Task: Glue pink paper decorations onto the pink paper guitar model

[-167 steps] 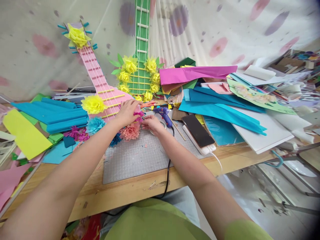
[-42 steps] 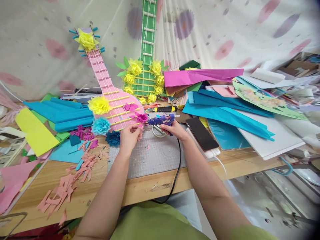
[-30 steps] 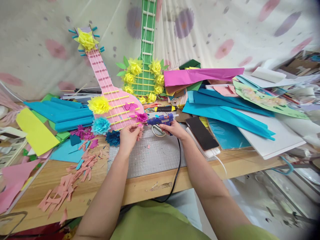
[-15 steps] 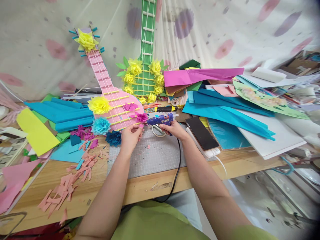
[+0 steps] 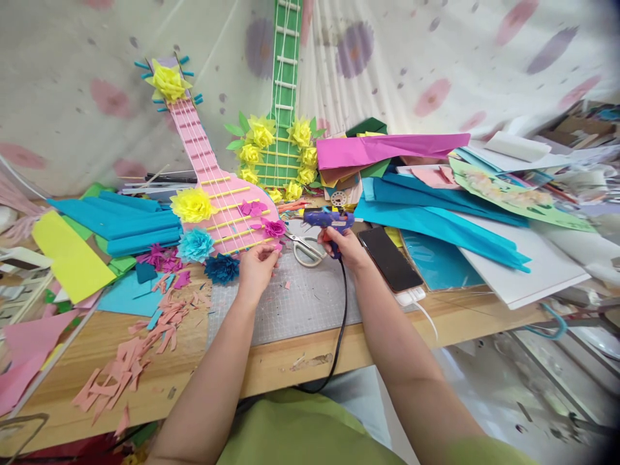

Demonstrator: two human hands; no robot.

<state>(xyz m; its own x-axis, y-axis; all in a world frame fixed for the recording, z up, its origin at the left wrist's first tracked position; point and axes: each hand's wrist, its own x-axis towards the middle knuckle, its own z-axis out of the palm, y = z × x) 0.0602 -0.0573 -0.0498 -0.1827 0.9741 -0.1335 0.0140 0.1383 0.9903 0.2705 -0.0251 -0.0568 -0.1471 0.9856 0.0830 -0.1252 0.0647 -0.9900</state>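
Note:
My right hand (image 5: 346, 247) grips the handle of a blue hot glue gun (image 5: 325, 218), raised over the mat with its nozzle to the left. Beside the lower edge of the pink paper guitar (image 5: 232, 210), my left hand (image 5: 256, 268) pinches a small magenta paper petal (image 5: 278, 247), mostly covered by the fingers. A magenta paper flower (image 5: 274, 228) lies on the guitar just beyond those fingertips. Light blue (image 5: 196, 245), dark blue (image 5: 221, 268) and yellow (image 5: 194, 204) paper flowers line its left side. Between my hands, white-handled scissors (image 5: 296, 240) rest on the grey cutting mat (image 5: 290, 310).
Behind stands a green paper guitar (image 5: 285, 84) with yellow flowers. A black phone (image 5: 391, 258) lies right of my right hand, near folded blue paper (image 5: 445, 229). Salmon paper scraps (image 5: 121, 371) litter the left side. The glue gun's black cord (image 5: 343, 316) hangs over the table edge.
My right hand has drawn the glue gun to the right and up, away from my left fingers. More of the scissors now shows. My left hand has shifted slightly right, still pinching.

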